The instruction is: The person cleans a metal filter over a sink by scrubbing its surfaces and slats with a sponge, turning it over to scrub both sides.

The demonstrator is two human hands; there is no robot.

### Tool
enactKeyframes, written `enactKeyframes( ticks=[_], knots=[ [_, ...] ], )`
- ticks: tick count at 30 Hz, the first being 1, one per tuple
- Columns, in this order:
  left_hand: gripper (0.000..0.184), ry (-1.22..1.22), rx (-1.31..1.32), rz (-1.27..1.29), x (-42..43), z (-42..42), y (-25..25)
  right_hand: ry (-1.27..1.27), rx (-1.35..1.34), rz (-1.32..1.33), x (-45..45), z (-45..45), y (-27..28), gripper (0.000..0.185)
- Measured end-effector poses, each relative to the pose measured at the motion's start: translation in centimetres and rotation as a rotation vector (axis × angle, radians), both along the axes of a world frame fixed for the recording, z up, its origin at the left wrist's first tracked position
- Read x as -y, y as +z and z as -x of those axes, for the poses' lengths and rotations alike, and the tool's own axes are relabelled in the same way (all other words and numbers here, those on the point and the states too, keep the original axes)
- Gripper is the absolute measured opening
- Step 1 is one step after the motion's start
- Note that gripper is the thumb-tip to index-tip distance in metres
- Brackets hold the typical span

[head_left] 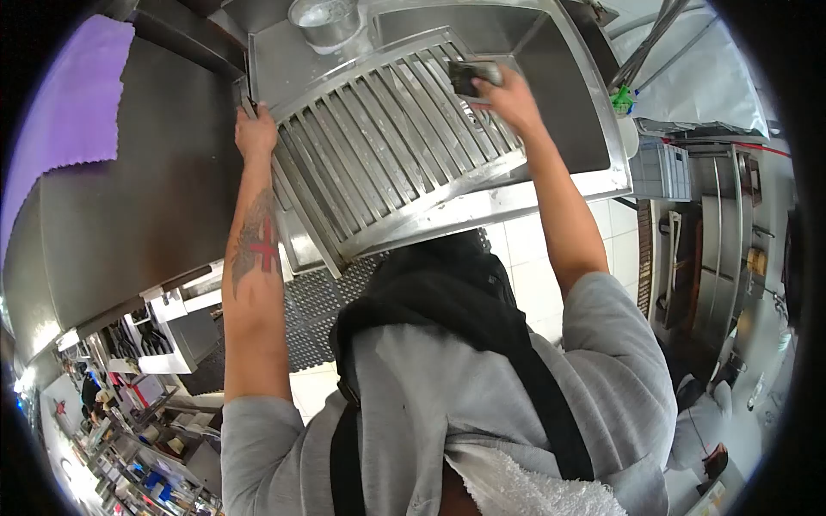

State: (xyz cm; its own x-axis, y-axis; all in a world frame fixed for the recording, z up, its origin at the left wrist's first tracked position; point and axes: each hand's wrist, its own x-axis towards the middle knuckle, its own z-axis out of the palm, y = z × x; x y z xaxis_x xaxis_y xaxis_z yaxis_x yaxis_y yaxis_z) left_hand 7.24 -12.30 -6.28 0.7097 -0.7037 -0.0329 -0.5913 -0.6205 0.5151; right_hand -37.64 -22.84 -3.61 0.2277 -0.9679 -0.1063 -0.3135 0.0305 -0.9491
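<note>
- White towel (533, 486) nearest the camera, draped over a grey shirt (404, 378), well back from the fingers of both hands.
- Slatted metal panel (391, 142) lies between the two sets of fingers, at a slant over the sink (613, 181). Judged so placed because the sink supports it and leaves the slats upward, within reach.
- Right hand (509, 99): fingers curled over a dark pad (467, 79), held at the panel's right end. Grip from above appears suited to bearing down; actual pressure cannot be told.
- Left hand (255, 138): fingers bent in at the panel's far left corner, apparently to steady it; what they close on cannot be confirmed.
- Metal pot (331, 39) stands beyond and between the fingers, presumably clear of the right hand's sweep.
- Steel surface (172, 181) left of the left fingers; purple sheet (73, 103) farther left.
</note>
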Motion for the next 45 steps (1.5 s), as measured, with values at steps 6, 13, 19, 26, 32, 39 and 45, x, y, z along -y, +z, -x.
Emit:
enactKeyframes(
  ticks=[6,13,19,26,32,39,45],
  knots=[
    [0.072,-0.037,0.032,0.272,-0.7,1.1,0.5,-0.149,0.024,0.004,-10.2,6.7,-0.5,0.04],
    [0.063,-0.065,-0.077,0.102,-1.0,0.5,0.0,0.29,-0.354,0.545,-23.0,-1.4,-3.2,0.061],
    [0.065,-0.146,0.177,0.105,-3.1,2.6,1.7,0.689,-0.216,0.694,-25.4,-5.4,-3.3,0.063],
    [0.067,-0.221,0.165,0.159,-11.4,7.9,0.1,0.159,-0.588,0.734,-15.3,11.4,-4.4,0.049],
    [0.061,-0.158,0.183,0.221,-9.9,6.7,-0.3,0.006,-0.358,0.822,-24.6,-0.6,-8.2,0.032],
    [0.054,-0.075,0.034,0.265,-11.2,8.0,2.4,0.505,0.271,0.235,-28.8,-6.4,-0.5,0.054],
    [0.062,-0.297,-0.083,0.209,-17.4,4.8,3.3,-0.041,0.39,-0.216,-29.7,15.1,-5.0,0.046]
  ],
)
